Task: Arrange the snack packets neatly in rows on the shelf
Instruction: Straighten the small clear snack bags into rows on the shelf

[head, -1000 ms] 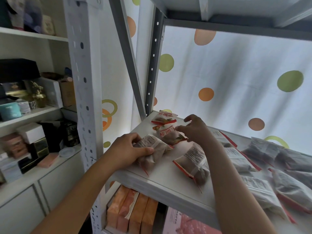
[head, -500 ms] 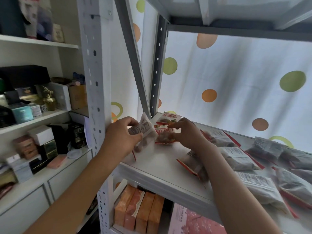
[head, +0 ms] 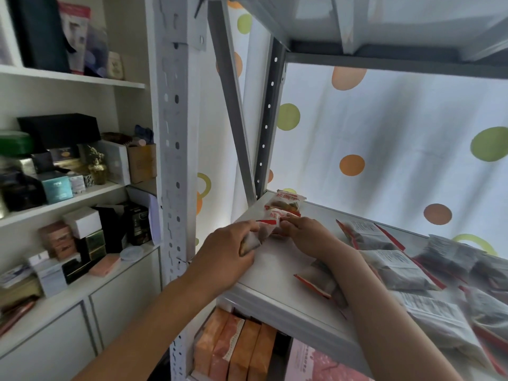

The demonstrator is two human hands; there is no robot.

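Hands grip one snack packet [head: 263,232] between them, left hand [head: 225,257] and right hand [head: 308,235].

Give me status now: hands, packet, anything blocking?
Left hand grips a snack packet over the shelf corner. Right hand pinches its other end. Two packets already lined up behind. Loose packet under right forearm, not blocking.

A white metal shelf [head: 277,273] carries scattered snack packets [head: 395,270].

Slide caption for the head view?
Both hands hold a snack packet near two packets at the shelf corner.
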